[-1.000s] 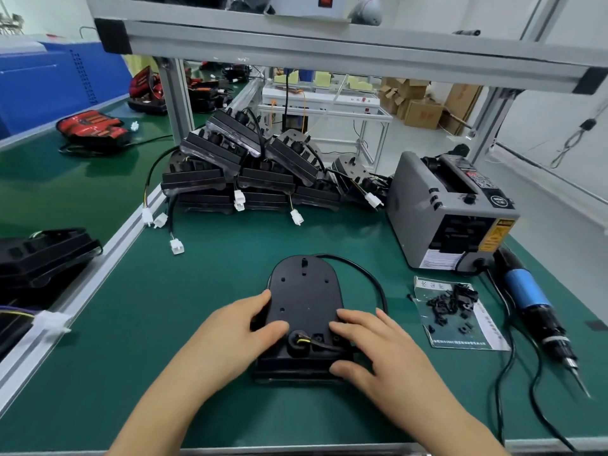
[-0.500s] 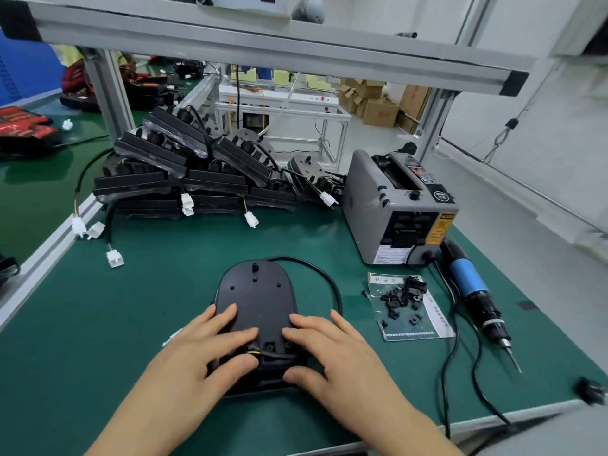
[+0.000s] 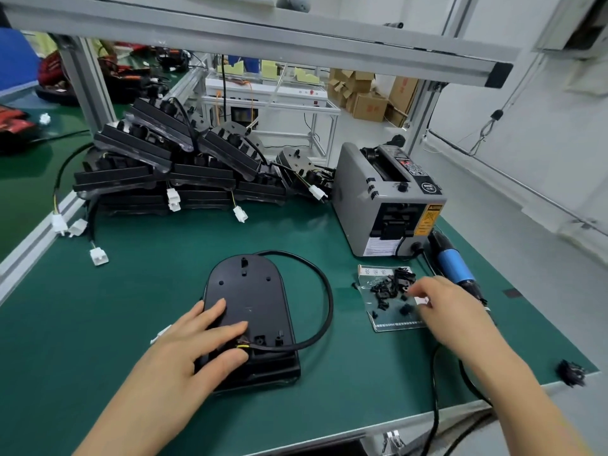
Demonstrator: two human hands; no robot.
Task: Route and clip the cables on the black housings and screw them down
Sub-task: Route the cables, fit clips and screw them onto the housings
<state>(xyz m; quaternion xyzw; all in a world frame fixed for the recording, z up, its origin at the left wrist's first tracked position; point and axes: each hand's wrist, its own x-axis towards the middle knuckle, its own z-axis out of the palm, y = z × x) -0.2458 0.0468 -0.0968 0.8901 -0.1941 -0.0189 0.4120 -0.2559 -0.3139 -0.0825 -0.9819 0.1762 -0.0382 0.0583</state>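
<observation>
1. The black housing (image 3: 246,311) lies near-centre on the table (image 3: 141,291), its cable (image 3: 325,311) looping round its right side. My left hand (image 3: 194,343) presses flat on it, fingers straight, probably to steady it.
2. My right hand (image 3: 444,307) hovers over the black clips (image 3: 391,286) to the right; I cannot tell whether it pinches one.

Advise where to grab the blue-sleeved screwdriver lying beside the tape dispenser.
Take the screwdriver by its blue sleeve, mid-body, wrapping it from above and from its right. It lies flat, and the sleeve is the round, bare stretch. The tape dispenser crowds the cord end on the left, and the right hand covers part of the bit end.
</observation>
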